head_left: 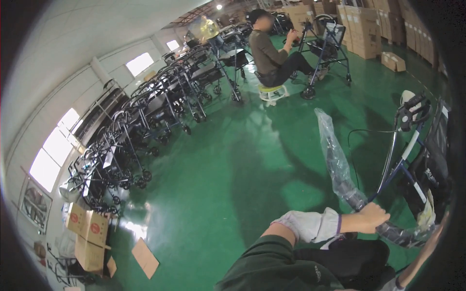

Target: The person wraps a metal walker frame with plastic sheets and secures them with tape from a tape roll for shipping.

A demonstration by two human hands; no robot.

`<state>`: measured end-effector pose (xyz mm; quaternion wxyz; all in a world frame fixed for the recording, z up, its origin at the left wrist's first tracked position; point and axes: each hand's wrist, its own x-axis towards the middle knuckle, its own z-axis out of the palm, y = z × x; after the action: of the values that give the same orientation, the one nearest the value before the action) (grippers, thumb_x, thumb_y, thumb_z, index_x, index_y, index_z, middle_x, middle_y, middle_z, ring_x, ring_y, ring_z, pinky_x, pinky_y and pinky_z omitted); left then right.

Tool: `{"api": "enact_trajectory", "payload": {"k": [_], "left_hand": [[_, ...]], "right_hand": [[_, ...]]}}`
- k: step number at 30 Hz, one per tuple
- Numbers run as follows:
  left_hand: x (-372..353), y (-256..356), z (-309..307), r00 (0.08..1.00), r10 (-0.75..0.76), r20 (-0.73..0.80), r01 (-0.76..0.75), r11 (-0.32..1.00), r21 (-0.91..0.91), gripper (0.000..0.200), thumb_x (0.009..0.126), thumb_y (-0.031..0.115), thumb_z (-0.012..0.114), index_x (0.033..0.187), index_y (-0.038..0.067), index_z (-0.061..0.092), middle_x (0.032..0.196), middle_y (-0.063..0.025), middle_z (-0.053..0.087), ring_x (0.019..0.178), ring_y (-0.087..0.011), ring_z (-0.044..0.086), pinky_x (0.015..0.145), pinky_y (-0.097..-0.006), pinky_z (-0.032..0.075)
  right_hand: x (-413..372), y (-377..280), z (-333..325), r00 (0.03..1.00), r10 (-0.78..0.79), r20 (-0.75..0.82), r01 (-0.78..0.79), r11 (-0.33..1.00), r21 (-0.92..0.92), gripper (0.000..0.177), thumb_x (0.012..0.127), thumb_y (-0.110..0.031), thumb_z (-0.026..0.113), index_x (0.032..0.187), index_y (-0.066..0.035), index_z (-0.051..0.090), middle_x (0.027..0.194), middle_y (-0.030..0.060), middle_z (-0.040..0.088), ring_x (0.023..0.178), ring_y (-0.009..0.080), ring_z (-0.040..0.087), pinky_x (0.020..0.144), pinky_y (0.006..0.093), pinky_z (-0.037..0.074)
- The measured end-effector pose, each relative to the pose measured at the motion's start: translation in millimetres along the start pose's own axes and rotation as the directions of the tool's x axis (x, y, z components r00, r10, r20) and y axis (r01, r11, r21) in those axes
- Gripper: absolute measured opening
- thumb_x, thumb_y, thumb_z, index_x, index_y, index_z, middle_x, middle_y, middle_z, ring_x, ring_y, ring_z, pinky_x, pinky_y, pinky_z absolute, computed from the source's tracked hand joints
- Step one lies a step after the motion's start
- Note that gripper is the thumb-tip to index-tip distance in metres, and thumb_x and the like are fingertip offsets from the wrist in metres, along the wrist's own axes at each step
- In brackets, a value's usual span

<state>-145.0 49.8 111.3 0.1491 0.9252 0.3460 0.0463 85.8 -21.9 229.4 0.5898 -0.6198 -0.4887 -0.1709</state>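
Note:
My left hand, below a light grey sleeve cover, is closed around a dark curved padded bar at the lower right. Clear plastic wrap covers the bar and trails up and to the left over the floor. My right hand is at the dim right edge beside the bar's far end; its fingers cannot be made out. Just beyond the bar stands a blue walker frame with a black handle, loose cables and a black fabric bag.
Another person sits on a low stool beside a walker. A long row of walkers lines the left wall. Cartons are stacked at the back right; more boxes and flat cardboard lie lower left.

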Motion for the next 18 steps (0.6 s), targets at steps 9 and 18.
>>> {"api": "enact_trajectory", "payload": {"k": [9, 18], "left_hand": [[-135.7, -78.4, -178.5, 0.248, -0.171, -0.954, 0.426, 0.903, -0.051, 0.059, 0.076, 0.063, 0.058, 0.099, 0.009, 0.058, 0.101, -0.0128, 0.053, 0.105, -0.0331, 0.047, 0.092, -0.0476, 0.034], [-172.7, -128.4, -146.6, 0.416, -0.593, -0.689, 0.658, 0.719, -0.223, 0.061, 0.087, 0.066, 0.054, 0.064, 0.010, 0.054, 0.077, -0.0027, 0.058, 0.085, -0.0250, 0.054, 0.086, -0.0384, 0.039]], "right_hand": [[2.9, 32.6, -28.5, 0.989, -0.141, -0.036, 0.136, 0.985, -0.102, 0.040, 0.101, -0.045, 0.048, 0.092, -0.007, 0.057, 0.072, 0.0072, 0.046, 0.057, 0.0178, 0.040, 0.059, 0.0342, 0.036], [-0.8, 16.6, -42.3, 0.979, -0.200, -0.022, 0.200, 0.979, -0.035, 0.031, 0.102, -0.036, 0.050, 0.096, -0.006, 0.059, 0.078, 0.0092, 0.055, 0.064, 0.0202, 0.050, 0.064, 0.0344, 0.042]]}}
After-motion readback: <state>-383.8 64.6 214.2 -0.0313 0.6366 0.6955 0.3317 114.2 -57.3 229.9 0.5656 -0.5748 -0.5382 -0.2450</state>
